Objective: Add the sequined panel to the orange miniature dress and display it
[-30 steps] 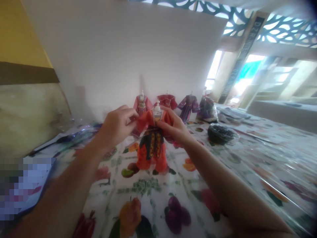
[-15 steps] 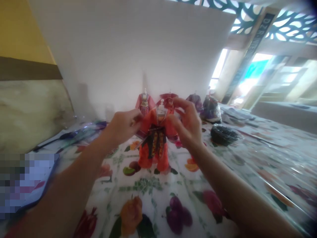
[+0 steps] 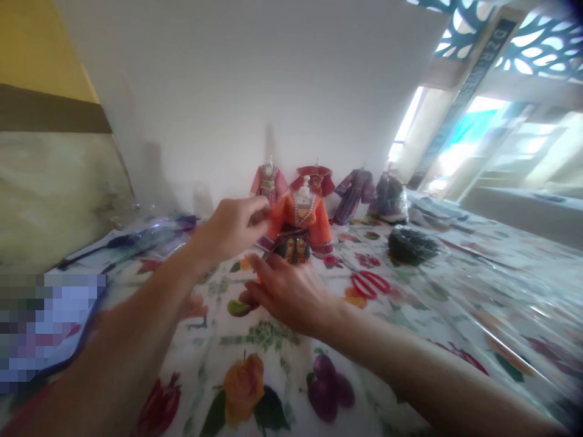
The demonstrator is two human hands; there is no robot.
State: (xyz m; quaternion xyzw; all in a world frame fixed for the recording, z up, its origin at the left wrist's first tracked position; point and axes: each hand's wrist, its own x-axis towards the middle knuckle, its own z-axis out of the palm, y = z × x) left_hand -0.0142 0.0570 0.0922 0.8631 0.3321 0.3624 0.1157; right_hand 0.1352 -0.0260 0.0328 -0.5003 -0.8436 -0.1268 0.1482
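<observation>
A headless doll figure in an orange costume (image 3: 319, 215) stands upright in front of me, with beaded trim at the neck and a dark patterned sash. My left hand (image 3: 237, 227) is closed at the sleeve on the costume's left side, its fingertips pinched together on the cloth. In front of the skirt and trousers, my right hand (image 3: 291, 291) reaches leftward with thumb and fingers apart; it hides the costume's lower part. I cannot tell whether the right fingertips touch the cloth.
Behind stand a pink costume (image 3: 268, 182), a red one (image 3: 317, 176), a purple one (image 3: 353, 194) and a plastic-wrapped figure (image 3: 389, 197). Red-handled scissors (image 3: 371, 284) and a dark wrapped bundle (image 3: 412, 244) lie rightward on the fruit-patterned tablecloth (image 3: 246, 337).
My right hand has dropped from the costume's right shoulder to its lower front, uncovering the scissors and the right sleeve. My left hand stays at the left sleeve.
</observation>
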